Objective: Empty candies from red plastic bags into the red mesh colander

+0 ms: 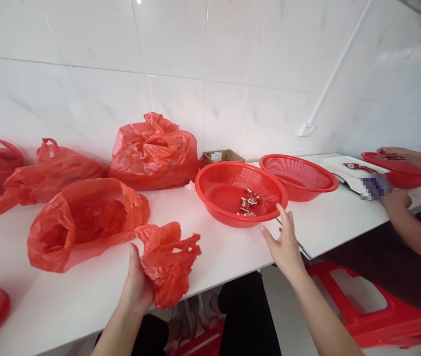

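My left hand (139, 282) is wrapped round a crumpled red plastic bag (169, 264) at the front edge of the white table. Close behind it, another red plastic bag (103, 242) lies on its side with its mouth open. My right hand (284, 244) reaches to the near right rim of a red perforated basket (218, 210). Its fingers are spread, and whether a fingertip touches the rim I cannot tell. Several small wrapped packets (249, 200) in red and white lie in that basket.
Behind stand a full red bag (154, 153), a cardboard box (223, 156) and a second red basket (299, 178). To the right, a co-worker's hands (396, 198) are by a white scale (355, 168). A red stool (366, 316) stands below the table edge.
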`<action>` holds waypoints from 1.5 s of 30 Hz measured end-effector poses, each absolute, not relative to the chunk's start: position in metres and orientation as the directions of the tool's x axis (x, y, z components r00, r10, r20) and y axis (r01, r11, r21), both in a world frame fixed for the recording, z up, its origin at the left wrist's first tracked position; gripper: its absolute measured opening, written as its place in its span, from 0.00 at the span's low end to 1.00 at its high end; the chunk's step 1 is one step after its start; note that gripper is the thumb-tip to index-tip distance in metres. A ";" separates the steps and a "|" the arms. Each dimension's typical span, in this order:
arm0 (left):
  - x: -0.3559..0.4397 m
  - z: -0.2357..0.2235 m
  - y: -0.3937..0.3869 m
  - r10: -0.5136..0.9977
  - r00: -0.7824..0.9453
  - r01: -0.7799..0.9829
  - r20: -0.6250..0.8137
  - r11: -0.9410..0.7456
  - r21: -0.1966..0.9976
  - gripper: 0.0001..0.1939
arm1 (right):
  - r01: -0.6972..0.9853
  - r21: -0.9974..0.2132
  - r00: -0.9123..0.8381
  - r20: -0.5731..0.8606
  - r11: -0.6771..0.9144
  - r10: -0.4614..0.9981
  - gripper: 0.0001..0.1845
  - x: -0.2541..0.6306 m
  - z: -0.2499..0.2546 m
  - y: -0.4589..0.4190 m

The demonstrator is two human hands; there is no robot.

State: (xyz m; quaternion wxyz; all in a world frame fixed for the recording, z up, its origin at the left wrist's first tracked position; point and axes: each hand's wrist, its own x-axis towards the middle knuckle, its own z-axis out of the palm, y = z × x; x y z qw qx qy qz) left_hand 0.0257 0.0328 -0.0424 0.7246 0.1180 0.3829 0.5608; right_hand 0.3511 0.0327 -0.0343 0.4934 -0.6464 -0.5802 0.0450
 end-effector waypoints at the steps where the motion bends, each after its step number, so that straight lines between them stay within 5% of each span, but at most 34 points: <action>1: 0.029 -0.044 0.033 0.906 0.078 -0.735 -0.416 0.334 0.590 0.38 | 0.694 -0.698 0.338 0.531 0.176 0.777 0.33 0.340 -0.030 0.022; 5: 0.047 -0.048 0.027 0.930 0.088 -0.691 -0.357 0.315 0.650 0.29 | 0.537 -0.765 0.134 0.493 0.355 0.860 0.21 0.286 -0.014 -0.010; 9: 0.062 -0.043 0.016 0.933 0.095 -0.666 -0.346 0.318 0.675 0.18 | 0.356 -0.881 -0.126 0.284 0.310 0.951 0.31 0.249 -0.018 -0.005; 14: 0.043 -0.042 0.015 0.935 -0.039 -0.672 -0.353 0.237 0.701 0.15 | 0.337 -0.906 -0.298 0.155 0.256 0.942 0.09 0.245 -0.025 0.002; 19: 0.001 -0.047 0.035 0.896 -0.414 -0.594 -0.160 -0.133 0.794 0.11 | 0.455 -0.815 -0.148 0.328 0.358 0.933 0.09 0.276 -0.011 0.002; 23: -0.012 -0.040 0.036 0.899 -0.408 -0.546 -0.159 -0.100 0.832 0.10 | 0.585 -0.618 -0.030 0.631 0.525 0.776 0.07 0.293 0.000 0.005; 25: -0.009 -0.030 0.024 0.879 -0.472 -0.369 -0.065 -0.130 0.920 0.13 | 0.633 -0.450 -0.090 0.765 0.629 0.638 0.13 0.290 0.001 0.004; 27: 0.000 -0.018 0.008 0.827 -0.523 0.009 0.207 -0.238 0.971 0.14 | 0.634 -0.327 -0.173 0.824 0.701 0.540 0.18 0.279 0.001 0.001; 30: 0.018 0.002 -0.012 0.813 -0.084 0.548 0.576 -0.445 0.708 0.13 | 0.556 -0.263 -0.305 0.818 0.788 0.488 0.17 0.259 -0.002 -0.006; 32: 0.028 0.012 -0.015 0.777 0.332 0.635 0.535 -0.603 0.483 0.10 | 0.490 -0.246 -0.424 0.771 0.836 0.476 0.15 0.248 -0.004 -0.010; 34: 0.031 0.016 -0.010 0.741 0.538 0.652 0.401 -0.668 0.359 0.08 | 0.459 -0.239 -0.521 0.707 0.856 0.478 0.14 0.242 -0.008 -0.013; 39: 0.008 0.003 0.004 0.809 0.547 0.792 0.214 -0.584 0.181 0.11 | 0.382 -0.294 -0.718 0.502 0.876 0.481 0.11 0.248 -0.030 -0.015; 45: -0.015 -0.006 0.009 0.936 0.307 0.950 0.172 -0.311 -0.004 0.08 | 0.449 -0.343 -0.791 0.278 0.825 0.545 0.12 0.261 -0.036 -0.010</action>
